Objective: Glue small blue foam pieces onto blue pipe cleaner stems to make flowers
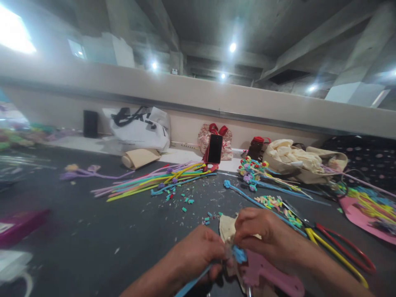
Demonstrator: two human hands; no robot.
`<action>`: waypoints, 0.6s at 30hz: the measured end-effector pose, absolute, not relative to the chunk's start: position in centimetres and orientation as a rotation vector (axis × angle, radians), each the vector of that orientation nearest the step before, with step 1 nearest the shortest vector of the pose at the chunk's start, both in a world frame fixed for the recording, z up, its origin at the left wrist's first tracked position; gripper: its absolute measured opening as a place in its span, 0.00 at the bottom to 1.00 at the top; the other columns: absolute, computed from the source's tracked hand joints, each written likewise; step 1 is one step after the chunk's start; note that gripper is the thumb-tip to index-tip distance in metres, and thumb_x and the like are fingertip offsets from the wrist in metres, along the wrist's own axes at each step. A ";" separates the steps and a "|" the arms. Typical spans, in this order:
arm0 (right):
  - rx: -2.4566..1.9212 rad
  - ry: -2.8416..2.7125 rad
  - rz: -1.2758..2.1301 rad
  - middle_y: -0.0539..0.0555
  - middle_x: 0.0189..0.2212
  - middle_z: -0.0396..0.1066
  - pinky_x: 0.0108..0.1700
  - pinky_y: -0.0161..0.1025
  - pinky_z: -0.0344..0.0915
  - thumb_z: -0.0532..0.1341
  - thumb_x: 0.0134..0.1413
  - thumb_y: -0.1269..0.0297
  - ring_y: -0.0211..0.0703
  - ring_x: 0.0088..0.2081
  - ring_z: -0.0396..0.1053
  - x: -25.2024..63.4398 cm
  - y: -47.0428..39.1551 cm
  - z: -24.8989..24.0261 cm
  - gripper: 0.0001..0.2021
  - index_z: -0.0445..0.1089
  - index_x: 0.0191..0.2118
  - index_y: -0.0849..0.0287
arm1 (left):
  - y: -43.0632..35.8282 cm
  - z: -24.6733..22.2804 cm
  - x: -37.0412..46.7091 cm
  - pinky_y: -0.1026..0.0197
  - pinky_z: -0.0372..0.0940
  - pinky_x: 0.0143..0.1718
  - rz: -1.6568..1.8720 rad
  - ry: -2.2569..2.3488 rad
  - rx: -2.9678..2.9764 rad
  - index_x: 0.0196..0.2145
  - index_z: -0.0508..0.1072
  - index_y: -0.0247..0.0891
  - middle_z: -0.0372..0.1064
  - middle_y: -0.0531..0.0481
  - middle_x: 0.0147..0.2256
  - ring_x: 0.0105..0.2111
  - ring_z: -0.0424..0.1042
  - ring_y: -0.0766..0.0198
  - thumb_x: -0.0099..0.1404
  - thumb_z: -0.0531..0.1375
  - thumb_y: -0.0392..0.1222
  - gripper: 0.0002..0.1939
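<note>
My left hand (201, 251) is closed in a pinch on a blue pipe cleaner (193, 284), whose stem runs down toward the bottom edge. Close to its fingertips is a fuzzy blue bunch (239, 254) at the pipe cleaner's upper end. My right hand (262, 233) is closed at the top of this bunch, its fingertips pressed together; what lies between them is hidden and blurred. Beneath the hands lies a pink tool (269, 272) shaped like a glue gun, partly covered by my right hand. A cream cloth or paper piece (227, 227) shows behind the fingers.
Loose pipe cleaners (148, 181) lie across the dark table (93, 231). Small cut pieces (272, 202) are scattered near scissors (343, 247) with red and yellow handles. Finished-looking stems (252, 173), a phone (215, 148), a white bag (145, 130) and a beige bag (293, 161) stand behind.
</note>
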State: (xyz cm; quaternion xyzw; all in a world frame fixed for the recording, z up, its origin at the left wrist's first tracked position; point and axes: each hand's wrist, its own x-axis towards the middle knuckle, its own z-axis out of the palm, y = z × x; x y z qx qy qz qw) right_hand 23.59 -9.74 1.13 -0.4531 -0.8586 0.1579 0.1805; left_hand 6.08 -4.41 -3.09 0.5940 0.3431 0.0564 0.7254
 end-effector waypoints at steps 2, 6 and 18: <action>-1.289 -2.451 0.423 0.49 0.28 0.68 0.36 0.32 0.58 0.55 0.55 0.69 0.35 0.33 0.64 23.5 -9.8 1.2 0.07 0.71 0.31 0.58 | -4.4 -3.1 6.1 0.69 0.39 0.09 0.130 0.752 1.303 0.17 0.72 0.34 0.55 0.59 0.07 0.05 0.46 0.75 0.46 0.52 0.38 0.10; -1.300 -2.483 0.398 0.49 0.29 0.68 0.36 0.31 0.57 0.55 0.55 0.70 0.35 0.33 0.63 23.5 -9.8 1.3 0.08 0.71 0.30 0.59 | -4.5 -3.0 6.1 0.69 0.38 0.08 0.140 0.734 1.300 0.17 0.72 0.34 0.54 0.59 0.07 0.05 0.46 0.75 0.46 0.52 0.38 0.10; -1.259 -2.231 0.499 0.54 0.32 0.70 0.35 0.34 0.61 0.51 0.57 0.66 0.38 0.33 0.67 25.3 -10.0 1.9 0.12 0.72 0.37 0.58 | -4.3 -2.7 6.0 0.71 0.39 0.09 0.319 0.742 1.241 0.21 0.69 0.33 0.56 0.60 0.08 0.06 0.46 0.77 0.48 0.55 0.44 0.10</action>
